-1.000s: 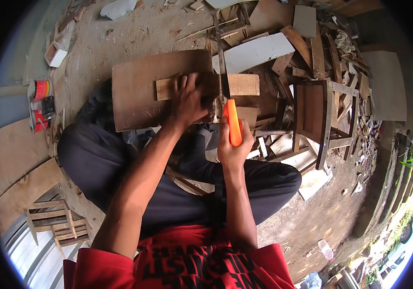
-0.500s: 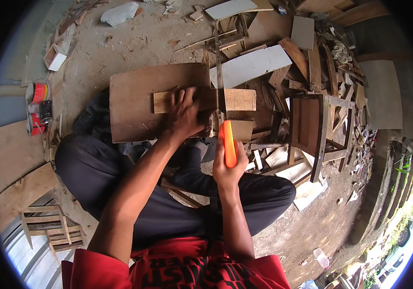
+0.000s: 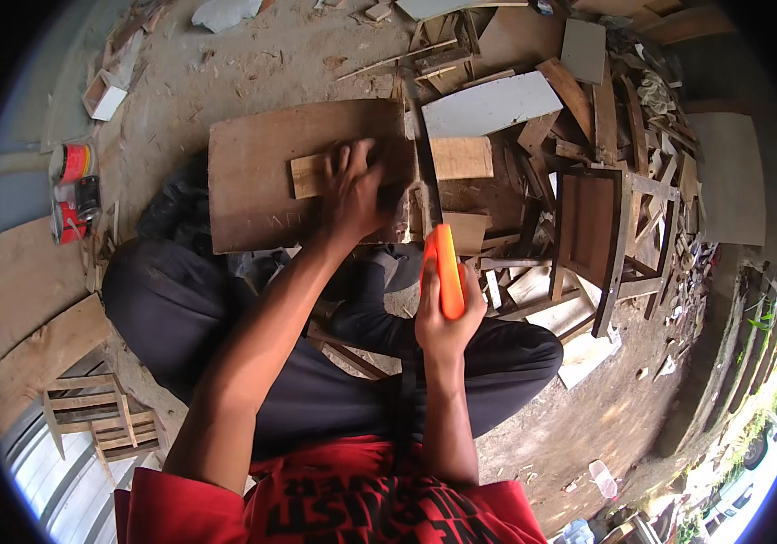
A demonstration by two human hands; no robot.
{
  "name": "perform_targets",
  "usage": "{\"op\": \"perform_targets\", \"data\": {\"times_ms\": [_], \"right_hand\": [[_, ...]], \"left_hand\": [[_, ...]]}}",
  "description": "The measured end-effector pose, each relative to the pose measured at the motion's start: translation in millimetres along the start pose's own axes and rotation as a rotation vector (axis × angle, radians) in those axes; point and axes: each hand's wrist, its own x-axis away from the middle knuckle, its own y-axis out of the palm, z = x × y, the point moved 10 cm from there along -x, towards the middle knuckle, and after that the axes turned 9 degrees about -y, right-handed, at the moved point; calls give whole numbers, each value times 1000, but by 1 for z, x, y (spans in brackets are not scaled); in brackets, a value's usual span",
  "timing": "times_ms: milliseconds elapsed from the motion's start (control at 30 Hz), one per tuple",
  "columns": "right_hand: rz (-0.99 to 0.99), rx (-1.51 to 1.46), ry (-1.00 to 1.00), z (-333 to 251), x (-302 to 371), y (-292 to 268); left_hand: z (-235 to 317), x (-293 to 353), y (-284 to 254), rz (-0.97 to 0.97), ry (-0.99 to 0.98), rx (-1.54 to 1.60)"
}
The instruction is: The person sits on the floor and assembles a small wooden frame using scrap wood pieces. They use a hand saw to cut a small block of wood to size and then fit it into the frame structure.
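- The ground is the largest thing; it is brown and dusty, and the person sits on it with crossed legs.
- A pile of scrap wood covers much of the upper right side; its pieces lie in many directions.
- The dark trousers fill the lower middle; the red shirt is below them.
- A brown board lies in front of the legs; its right edge is near the saw.
- A wooden frame stands tilted at right, beside the pile; a white panel lies beyond the saw.
- The saw points away from the person; its dark blade crosses the strip, and its orange handle is nearest to the body.
- The wood strip lies across the brown board and extends past its right edge.
- The right hand is closed around the orange handle; the left hand lies over the strip with bent fingers; its thumb is in shadow, so one cannot tell whether it grips or only presses.
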Motion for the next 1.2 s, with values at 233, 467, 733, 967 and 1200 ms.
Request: {"op": "perform_targets", "data": {"times_ms": [233,467,733,967,1200], "right_hand": [[-53,-28,48,16,61,-26],[-34,-76,40,-4,43,-24],[-2,-147,-178,-19,11,-9],[-10,-125,-68,-2,35,-18],[-197,-242,266,5,39,10]], "left_hand": [[-6,-7,7,15,-5,-28],[-10,3,5,30,20,10],[0,3,-2,93,55,-49],[-19,-5,17,19,30,169],[-37,-42,15,195,-112,-152]]}}
